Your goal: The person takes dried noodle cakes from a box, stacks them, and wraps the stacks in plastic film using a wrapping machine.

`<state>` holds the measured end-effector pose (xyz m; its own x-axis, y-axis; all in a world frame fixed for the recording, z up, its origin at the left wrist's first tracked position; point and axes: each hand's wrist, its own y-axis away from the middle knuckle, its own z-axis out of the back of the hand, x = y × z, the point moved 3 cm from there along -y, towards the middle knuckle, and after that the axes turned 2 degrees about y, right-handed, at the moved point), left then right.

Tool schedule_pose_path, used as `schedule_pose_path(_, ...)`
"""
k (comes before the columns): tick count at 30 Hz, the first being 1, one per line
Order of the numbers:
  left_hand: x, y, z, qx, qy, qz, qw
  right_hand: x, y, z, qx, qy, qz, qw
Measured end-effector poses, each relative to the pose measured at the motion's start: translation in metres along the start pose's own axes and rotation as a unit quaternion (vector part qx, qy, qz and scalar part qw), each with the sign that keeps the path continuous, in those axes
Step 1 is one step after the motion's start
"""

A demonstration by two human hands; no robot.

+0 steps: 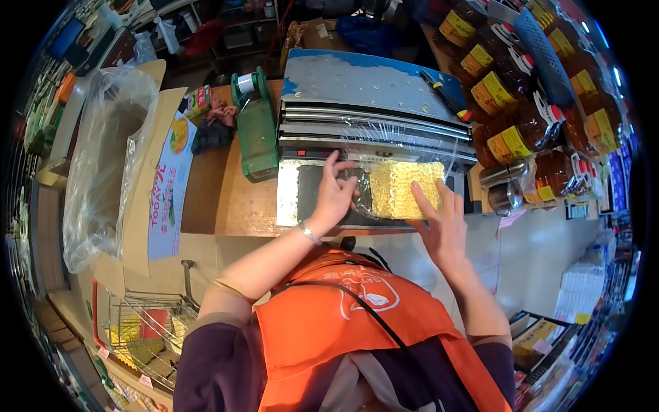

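Note:
A square block of yellow instant noodles (398,196), wrapped in clear plastic film, is over the front plate of a film wrapping machine (353,96). My right hand (443,223) grips the block at its right edge, with fingers lying over its top. Stretched film (412,141) runs from the block up toward the machine's metal bars. To the left of the block, my left hand (333,196) has its fingers apart, close to the film's left edge. Whether its fingertips touch the film is hard to see.
A green tape dispenser (255,130) stands left of the machine, beside a carton (168,185) lined with plastic. Yellow-and-black pliers (443,93) lie on the machine's top. Large bottles of brown liquid (511,141) and metal cups (504,189) crowd the right. A wire cart (147,329) is lower left.

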<state>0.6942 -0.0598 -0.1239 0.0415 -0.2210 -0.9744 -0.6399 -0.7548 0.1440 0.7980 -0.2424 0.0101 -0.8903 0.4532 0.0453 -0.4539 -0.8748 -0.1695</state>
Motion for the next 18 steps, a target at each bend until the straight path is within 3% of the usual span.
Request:
schedule_pose_path(2, -0.005, 0.005, -0.007, 0.064, -0.014, 0.062, 0.996, 0.000, 0.000, 0.000, -0.008, -0.002, -0.001, 1.000)
schedule_pose_path(5, 0.014, 0.003, 0.000, 0.181, -0.155, 0.060, 0.969, 0.001, 0.000, 0.002, -0.008, -0.018, -0.008, 1.000)
schedule_pose_path(9, 0.006, 0.021, 0.022, 0.218, -0.256, 0.002, 0.942, 0.001, 0.002, -0.004, -0.013, -0.008, -0.001, 1.000)
schedule_pose_path(14, -0.033, 0.044, 0.034, 0.211, -0.262, -0.023, 0.941, 0.001, 0.000, -0.002, -0.021, -0.008, 0.033, 0.999)
schedule_pose_path(18, -0.084, 0.053, -0.004, 0.187, -0.359, -0.211, 0.890, 0.006, -0.002, -0.002, 0.002, -0.007, 0.035, 0.999)
